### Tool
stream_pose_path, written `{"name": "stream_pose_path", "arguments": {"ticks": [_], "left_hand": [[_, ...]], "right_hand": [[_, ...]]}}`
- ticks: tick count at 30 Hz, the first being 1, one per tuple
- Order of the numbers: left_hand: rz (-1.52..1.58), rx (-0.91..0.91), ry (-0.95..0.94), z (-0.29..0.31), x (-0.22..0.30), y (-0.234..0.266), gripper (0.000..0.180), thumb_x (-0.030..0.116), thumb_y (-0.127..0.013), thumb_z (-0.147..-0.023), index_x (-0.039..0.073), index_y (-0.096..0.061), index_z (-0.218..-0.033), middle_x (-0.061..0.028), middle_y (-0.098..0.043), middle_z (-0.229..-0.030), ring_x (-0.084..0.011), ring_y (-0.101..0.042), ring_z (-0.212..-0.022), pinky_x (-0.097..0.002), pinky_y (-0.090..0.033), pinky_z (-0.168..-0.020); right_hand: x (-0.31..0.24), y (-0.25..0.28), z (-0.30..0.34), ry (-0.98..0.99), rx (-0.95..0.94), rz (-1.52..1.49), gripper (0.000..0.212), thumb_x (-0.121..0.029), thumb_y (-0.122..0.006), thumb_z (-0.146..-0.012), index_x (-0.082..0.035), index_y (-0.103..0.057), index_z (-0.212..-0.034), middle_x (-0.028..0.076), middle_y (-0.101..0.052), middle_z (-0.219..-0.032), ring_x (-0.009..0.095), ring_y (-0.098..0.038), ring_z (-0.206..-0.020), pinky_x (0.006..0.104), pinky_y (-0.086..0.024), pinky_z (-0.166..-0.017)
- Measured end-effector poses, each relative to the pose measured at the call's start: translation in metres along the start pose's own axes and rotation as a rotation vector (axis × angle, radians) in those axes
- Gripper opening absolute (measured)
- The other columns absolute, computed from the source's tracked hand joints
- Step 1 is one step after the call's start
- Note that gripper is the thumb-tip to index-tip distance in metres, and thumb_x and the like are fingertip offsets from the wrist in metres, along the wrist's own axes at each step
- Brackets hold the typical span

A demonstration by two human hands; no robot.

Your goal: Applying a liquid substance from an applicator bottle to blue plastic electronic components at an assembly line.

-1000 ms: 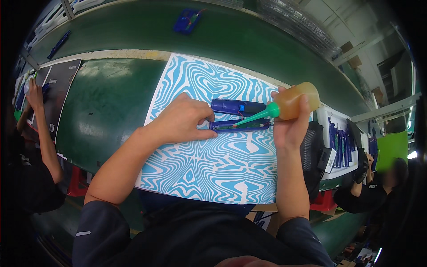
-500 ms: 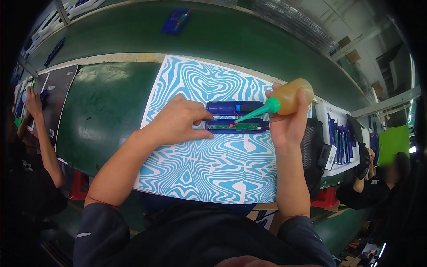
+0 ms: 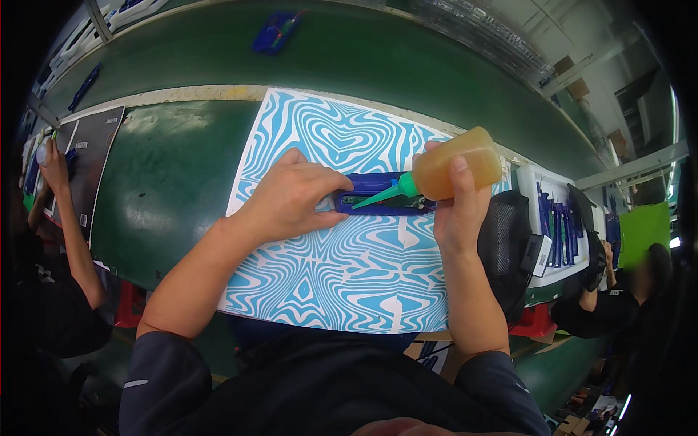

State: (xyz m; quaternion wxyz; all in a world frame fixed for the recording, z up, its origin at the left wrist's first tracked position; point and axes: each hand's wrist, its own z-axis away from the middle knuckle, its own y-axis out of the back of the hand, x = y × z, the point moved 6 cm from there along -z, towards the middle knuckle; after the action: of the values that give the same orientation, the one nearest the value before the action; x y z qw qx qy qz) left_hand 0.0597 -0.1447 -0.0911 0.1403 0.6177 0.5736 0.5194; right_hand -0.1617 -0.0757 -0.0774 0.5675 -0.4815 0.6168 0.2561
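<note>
My right hand [image 3: 465,211] is closed round a squeeze bottle [image 3: 458,167] of amber liquid, tilted so its long green nozzle points left and down. The nozzle tip sits over the left end of a blue plastic housing half [image 3: 392,212] that holds a green circuit board; whether it touches cannot be made out. Behind that half lies a second blue housing half [image 3: 369,180], partly covered by the bottle. My left hand [image 3: 294,195] pinches the left end of the housing with thumb and fingers. Both halves rest on a blue-and-white swirl-patterned sheet [image 3: 313,269].
Beyond the sheet runs a green belt [image 3: 196,54] carrying a blue part with a board [image 3: 276,33]. To the right are a black mesh pouch [image 3: 505,240] and a white tray [image 3: 534,185] of several blue parts. Co-workers' arms show at far left and right.
The bottle has tipped flatter, and its nozzle tip has shifted left along the board toward my left hand. The blue part on the belt has slid a little to the left.
</note>
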Motion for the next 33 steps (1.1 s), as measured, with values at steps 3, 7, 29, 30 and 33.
{"name": "stream_pose_path", "arguments": {"ticks": [3, 7, 29, 30, 33], "left_hand": [[-0.022, 0.032, -0.040, 0.000, 0.002, 0.001, 0.037, 0.022, -0.086, -0.076, 0.015, -0.068, -0.108, -0.0017, -0.066, -0.082, -0.0191, -0.056, -0.073, -0.0380, -0.039, -0.079], [-0.045, 0.043, -0.048, -0.001, 0.005, 0.001, 0.037, 0.020, -0.087, -0.074, 0.014, -0.068, -0.106, -0.0025, -0.067, -0.083, -0.0195, -0.058, -0.074, -0.0376, -0.040, -0.079], [-0.095, 0.050, -0.068, -0.001, 0.006, 0.001, 0.035, 0.018, -0.087, -0.074, 0.012, -0.068, -0.103, -0.0050, -0.068, -0.086, -0.0202, -0.062, -0.079, -0.0383, -0.041, -0.079], [-0.096, 0.049, -0.068, -0.001, 0.006, 0.001, 0.035, 0.018, -0.087, -0.074, 0.012, -0.068, -0.103, -0.0050, -0.068, -0.086, -0.0202, -0.062, -0.079, -0.0383, -0.041, -0.079], [-0.095, 0.047, -0.066, -0.001, 0.006, 0.001, 0.035, 0.017, -0.086, -0.074, 0.012, -0.068, -0.103, -0.0052, -0.069, -0.087, -0.0206, -0.062, -0.079, -0.0385, -0.041, -0.080]], "right_hand": [[0.001, -0.003, 0.002, -0.007, -0.008, -0.075, 0.053, -0.028, -0.074, -0.091, -0.001, -0.050, -0.130, 0.017, -0.067, -0.113, 0.025, -0.065, -0.109, 0.0388, -0.053, -0.095], [0.001, -0.006, 0.002, 0.004, 0.012, -0.079, 0.052, -0.027, -0.074, -0.091, -0.002, -0.050, -0.129, 0.017, -0.068, -0.113, 0.025, -0.065, -0.108, 0.0383, -0.053, -0.095], [-0.001, -0.003, -0.001, 0.016, -0.001, 0.020, 0.053, -0.029, -0.077, -0.089, 0.000, -0.052, -0.126, 0.016, -0.070, -0.110, 0.025, -0.067, -0.107, 0.0369, -0.054, -0.094], [-0.002, -0.001, -0.002, 0.017, 0.000, 0.019, 0.053, -0.029, -0.077, -0.089, 0.000, -0.052, -0.126, 0.016, -0.070, -0.110, 0.025, -0.067, -0.107, 0.0369, -0.054, -0.094], [-0.004, 0.004, -0.007, -0.017, -0.013, 0.001, 0.051, -0.032, -0.073, -0.092, 0.000, -0.052, -0.126, 0.018, -0.067, -0.112, 0.026, -0.067, -0.107, 0.0384, -0.054, -0.093]]}}
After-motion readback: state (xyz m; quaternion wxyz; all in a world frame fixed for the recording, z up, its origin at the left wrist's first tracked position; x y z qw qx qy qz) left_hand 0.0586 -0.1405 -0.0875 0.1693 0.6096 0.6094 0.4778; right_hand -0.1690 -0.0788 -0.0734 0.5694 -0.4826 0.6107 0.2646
